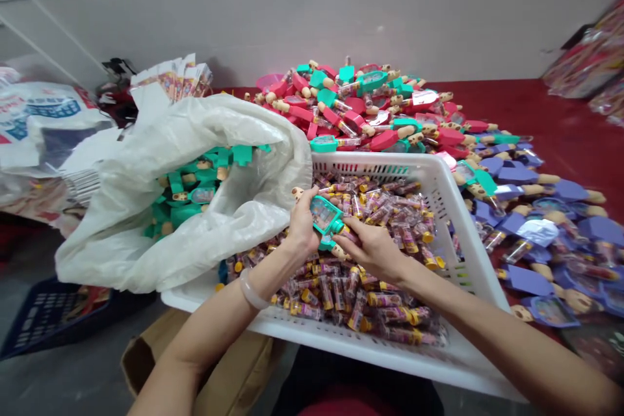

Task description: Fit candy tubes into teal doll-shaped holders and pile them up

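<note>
Green plastic shows between two bare hands: the left hand (303,224) is closed around a toy (324,213), and the right hand (375,248) pinches a small tube (347,233) at its yellow-ringed neck. Fingers cover most of that tube, and we cannot tell how far it is seated. A second green piece (327,244) shows just below; we cannot make out whether it is separate. The toy is held above a white basket (480,260) heaped with yellow-capped tubes (358,305), their print too small for us to read. At left, a pale sack (117,234) overhangs the basket, hiding one corner and part of the green toys (188,211) inside. Beyond, we see red and green toys (355,123) piled against a wall (390,19); purple toys (529,279) at right run out of frame.
</note>
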### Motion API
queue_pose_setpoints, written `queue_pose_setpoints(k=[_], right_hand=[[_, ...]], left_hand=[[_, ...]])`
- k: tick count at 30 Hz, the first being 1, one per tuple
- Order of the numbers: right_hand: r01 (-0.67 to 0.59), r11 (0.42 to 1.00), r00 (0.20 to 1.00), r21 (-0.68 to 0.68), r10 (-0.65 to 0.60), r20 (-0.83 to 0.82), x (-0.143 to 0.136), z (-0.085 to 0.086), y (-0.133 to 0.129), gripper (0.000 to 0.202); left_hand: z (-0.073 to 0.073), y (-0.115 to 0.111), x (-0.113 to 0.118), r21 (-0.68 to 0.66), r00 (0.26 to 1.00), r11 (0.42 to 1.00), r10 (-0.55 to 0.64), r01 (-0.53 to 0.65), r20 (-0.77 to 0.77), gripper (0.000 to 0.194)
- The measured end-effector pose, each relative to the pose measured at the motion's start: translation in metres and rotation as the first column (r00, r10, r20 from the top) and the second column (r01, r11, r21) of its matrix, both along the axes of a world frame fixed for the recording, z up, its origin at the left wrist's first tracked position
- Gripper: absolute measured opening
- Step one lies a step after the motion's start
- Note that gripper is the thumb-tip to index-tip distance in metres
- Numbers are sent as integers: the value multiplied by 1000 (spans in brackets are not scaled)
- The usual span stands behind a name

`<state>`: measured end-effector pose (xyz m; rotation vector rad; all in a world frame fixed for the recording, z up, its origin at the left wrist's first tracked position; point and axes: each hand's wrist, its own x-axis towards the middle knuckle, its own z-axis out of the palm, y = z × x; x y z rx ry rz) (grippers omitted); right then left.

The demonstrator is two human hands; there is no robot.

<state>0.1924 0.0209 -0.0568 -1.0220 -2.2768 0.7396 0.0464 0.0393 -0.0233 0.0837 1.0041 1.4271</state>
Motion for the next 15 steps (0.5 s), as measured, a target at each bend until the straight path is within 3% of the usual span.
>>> queue_pose_setpoints(k=[3, 7, 11, 15], right_hand=[[69, 978, 985, 199, -98, 141, -1, -2, -5, 28], [105, 900, 911, 423, -258, 322, -3, 7, -14, 25], [63, 874, 845, 482, -304, 440, -6, 18, -25, 24], [42, 905, 791, 424, -289, 539, -8, 22, -31, 21]], left_hand=[[-5, -2, 5, 48, 998, 998, 48, -46, -51, 16], [-10, -3, 12, 69, 991, 994, 95, -89, -92, 15], [-12, -5, 18, 20, 996, 998, 65, -64, -60, 15], [-13, -7, 23, -9, 992, 995, 101, -102, -79, 13]])
